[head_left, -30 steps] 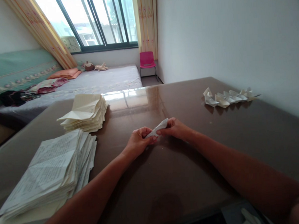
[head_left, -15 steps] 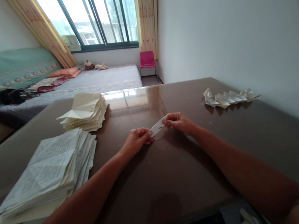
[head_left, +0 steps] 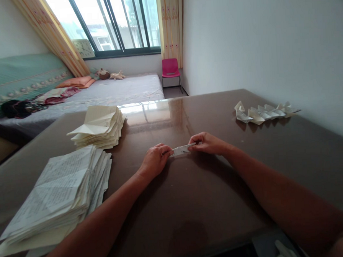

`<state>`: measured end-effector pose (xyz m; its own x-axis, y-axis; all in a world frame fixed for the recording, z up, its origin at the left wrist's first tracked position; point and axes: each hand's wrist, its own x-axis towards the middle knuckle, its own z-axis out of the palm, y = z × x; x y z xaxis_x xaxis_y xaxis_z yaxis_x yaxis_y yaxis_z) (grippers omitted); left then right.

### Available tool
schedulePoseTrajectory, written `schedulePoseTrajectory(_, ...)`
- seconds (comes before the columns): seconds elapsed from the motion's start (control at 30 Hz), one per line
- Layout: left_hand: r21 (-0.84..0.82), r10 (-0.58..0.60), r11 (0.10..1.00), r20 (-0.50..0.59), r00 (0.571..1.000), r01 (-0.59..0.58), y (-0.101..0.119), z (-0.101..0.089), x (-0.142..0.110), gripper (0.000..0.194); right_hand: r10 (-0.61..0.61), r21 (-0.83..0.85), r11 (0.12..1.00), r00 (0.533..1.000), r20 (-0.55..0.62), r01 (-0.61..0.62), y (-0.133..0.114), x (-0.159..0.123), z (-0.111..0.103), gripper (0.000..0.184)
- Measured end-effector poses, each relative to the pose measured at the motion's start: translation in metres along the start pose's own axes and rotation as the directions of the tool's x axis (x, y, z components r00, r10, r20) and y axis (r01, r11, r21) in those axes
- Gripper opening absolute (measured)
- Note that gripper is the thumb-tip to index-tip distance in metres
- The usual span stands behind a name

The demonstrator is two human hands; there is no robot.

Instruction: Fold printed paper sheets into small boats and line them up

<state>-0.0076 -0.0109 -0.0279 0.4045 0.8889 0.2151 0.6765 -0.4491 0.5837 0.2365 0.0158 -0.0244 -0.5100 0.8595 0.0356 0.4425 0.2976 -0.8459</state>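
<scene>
A small folded strip of white paper (head_left: 180, 150) with dark marks stretches between my two hands, over the middle of the brown table (head_left: 175, 197). My left hand (head_left: 157, 159) pinches its left end, thumb and fingers closed. At the other end, my right hand (head_left: 205, 143) grips the paper between thumb and fingertips. The strip is seen nearly edge-on, so its folds are hard to make out. To the right, a row of folded paper pieces (head_left: 264, 113) stands on the table, apart from both hands.
At left lie a pile of handwritten sheets (head_left: 56, 184) close to my left forearm and a stack of creased cream paper (head_left: 99, 126) behind it. Beyond the table are a bed (head_left: 129, 86) and a pink chair (head_left: 170, 68). A white wall (head_left: 270, 42) borders the right side.
The paper strip has turned from a slant to nearly level and tipped more edge-on. My right hand has come down slightly; both hands still hold the ends.
</scene>
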Motion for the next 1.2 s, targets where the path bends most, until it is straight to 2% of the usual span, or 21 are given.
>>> schedulePoseTrajectory(0.13, 0.095, 0.049, 0.994, 0.005, 0.999, -0.049, -0.001, 0.006, -0.006, 0.022, -0.092, -0.239, 0.966, 0.995, 0.027, 0.096, -0.004, -0.003, 0.001, 0.033)
schedulePoseTrajectory(0.3, 0.085, 0.056, 0.995, 0.007, 0.998, -0.056, 0.0, 0.009, -0.007, 0.026, -0.216, -0.326, 0.925, 0.976, -0.022, 0.197, -0.008, -0.003, 0.0, 0.05)
schedulePoseTrajectory(0.4, 0.084, 0.056, 0.995, 0.007, 0.998, -0.056, 0.001, 0.008, -0.007, 0.024, -0.343, -0.35, 0.887, 0.937, -0.068, 0.299, -0.012, -0.003, 0.001, 0.032)
schedulePoseTrajectory(0.47, 0.079, 0.063, 0.995, 0.007, 0.998, -0.063, 0.001, 0.008, -0.007, 0.025, -0.372, -0.405, 0.859, 0.925, -0.072, 0.314, -0.014, -0.003, 0.004, 0.021)
schedulePoseTrajectory(0.63, 0.043, 0.109, 0.993, 0.007, 0.994, -0.109, 0.002, 0.009, -0.009, 0.027, -0.307, -0.606, 0.754, 0.952, 0.016, 0.253, -0.022, -0.002, 0.014, 0.014)
schedulePoseTrajectory(0.77, 0.015, 0.125, 0.992, -0.018, 0.992, -0.124, 0.004, 0.008, -0.011, 0.032, -0.236, -0.739, 0.65, 0.971, 0.026, 0.177, -0.033, -0.002, 0.019, 0.014)
schedulePoseTrajectory(0.9, 0.003, 0.111, 0.994, -0.041, 0.993, -0.111, 0.002, 0.01, -0.008, 0.023, -0.181, -0.809, 0.572, 0.983, 0.036, 0.135, -0.038, 0.003, 0.021, 0.017)
schedulePoseTrajectory(1.1, 0.014, 0.054, 0.998, -0.076, 0.996, -0.053, -0.007, 0.016, 0.0, 0.024, -0.049, -0.749, 0.661, 0.999, 0.004, 0.036, -0.026, 0.018, 0.022, 0.015)
schedulePoseTrajectory(1.2, 0.005, 0.059, 0.998, -0.081, 0.995, -0.058, -0.009, 0.017, 0.0, 0.023, -0.066, -0.725, 0.687, 0.998, 0.0, 0.045, -0.02, 0.019, 0.022, 0.014)
